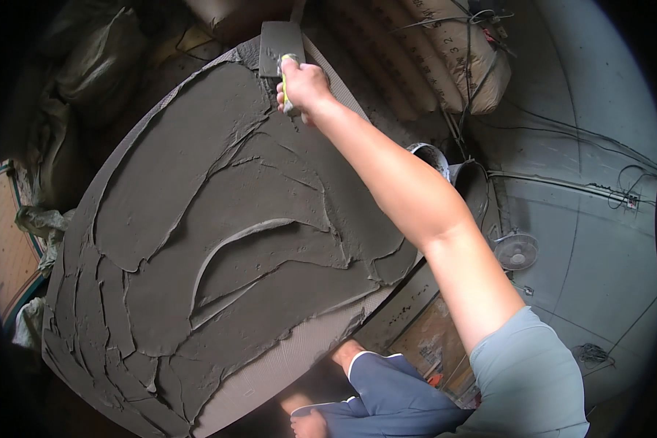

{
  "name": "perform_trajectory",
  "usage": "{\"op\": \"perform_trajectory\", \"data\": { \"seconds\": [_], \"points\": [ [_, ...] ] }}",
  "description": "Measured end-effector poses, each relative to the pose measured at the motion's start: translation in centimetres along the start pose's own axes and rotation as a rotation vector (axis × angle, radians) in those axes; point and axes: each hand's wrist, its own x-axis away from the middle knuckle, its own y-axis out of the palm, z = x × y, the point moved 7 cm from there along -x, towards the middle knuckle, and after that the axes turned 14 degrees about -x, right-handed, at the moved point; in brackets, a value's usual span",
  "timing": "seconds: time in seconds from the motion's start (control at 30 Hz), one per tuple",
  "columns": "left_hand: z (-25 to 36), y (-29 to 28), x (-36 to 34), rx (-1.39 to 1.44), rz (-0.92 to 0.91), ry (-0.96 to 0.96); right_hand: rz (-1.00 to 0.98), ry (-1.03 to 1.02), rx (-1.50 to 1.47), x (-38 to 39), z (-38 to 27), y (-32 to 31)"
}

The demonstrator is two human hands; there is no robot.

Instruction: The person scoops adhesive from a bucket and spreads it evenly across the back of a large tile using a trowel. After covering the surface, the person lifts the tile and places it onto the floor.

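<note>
My right hand grips the yellow handle of a flat trowel at the far top end of a large board. The trowel's grey, smeared blade is at the board's edge. Wet grey mortar covers most of the board in ridged, overlapping swipes, leaving a textured strip bare along the near edge. My left hand is low in the picture beside my blue shorts, with its fingers curled; whether it holds anything is hidden.
Stacked sacks lie at the upper right, with loose cables and a bucket below them. A fan stands by the grey wall at right. Crumpled sacks and a patterned panel are at left.
</note>
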Motion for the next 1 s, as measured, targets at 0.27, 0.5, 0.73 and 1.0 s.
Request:
{"op": "perform_trajectory", "data": {
  "seconds": [0.27,0.5,0.73,1.0],
  "points": [
    [-0.1,-3.1,-1.9,-0.056,0.172,0.14,-0.242,0.099,-0.089,-5.2,0.1,7.5],
    [-1.0,-5.6,-2.8,-0.179,0.198,0.056,-0.735,-0.218,0.592,7.2,2.5,10.2],
    [-0.3,-3.5,-1.9,-0.091,0.062,0.01,-0.496,-0.133,0.785,-1.1,0.5,7.2],
    [1.5,1.1,1.5,0.122,-0.252,-0.1,-0.003,-0.308,0.632,-9.4,-7.0,-2.9]
  ]
}}
